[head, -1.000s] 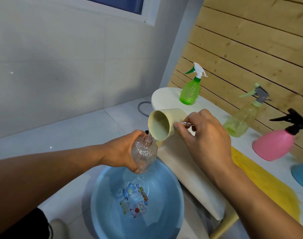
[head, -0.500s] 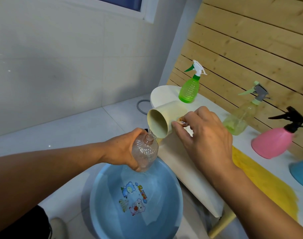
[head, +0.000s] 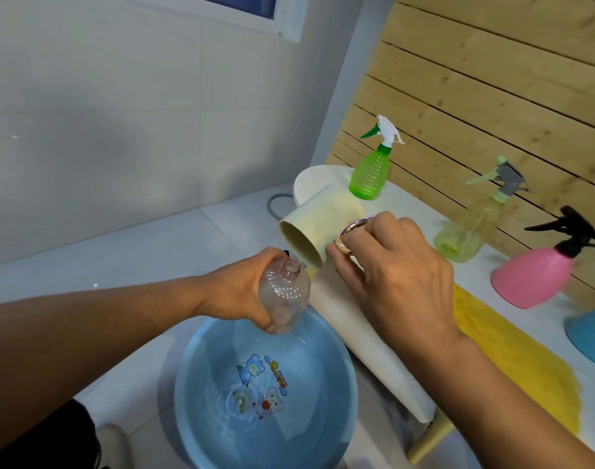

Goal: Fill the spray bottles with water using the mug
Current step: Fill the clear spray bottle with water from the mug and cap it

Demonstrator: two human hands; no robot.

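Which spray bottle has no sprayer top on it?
The clear bottle held in the left hand over the basin. Its neck is open; the green, yellowish and pink ones have triggers.

The left hand point(head: 237, 287) gripped a clear bottle point(head: 282, 297) with no cap, tilted, above the blue basin point(head: 201, 374) of water on the floor. The right hand point(head: 391, 269) held a cream mug point(head: 318, 225) by its metal handle point(head: 352, 233), tipped so its mouth hung just over the bottle's neck. On the white table point(head: 407, 211) stood a green spray bottle point(head: 370, 174) at the far end, a pale yellow-green one point(head: 468, 228) and a pink one point(head: 539, 275) along the back edge.
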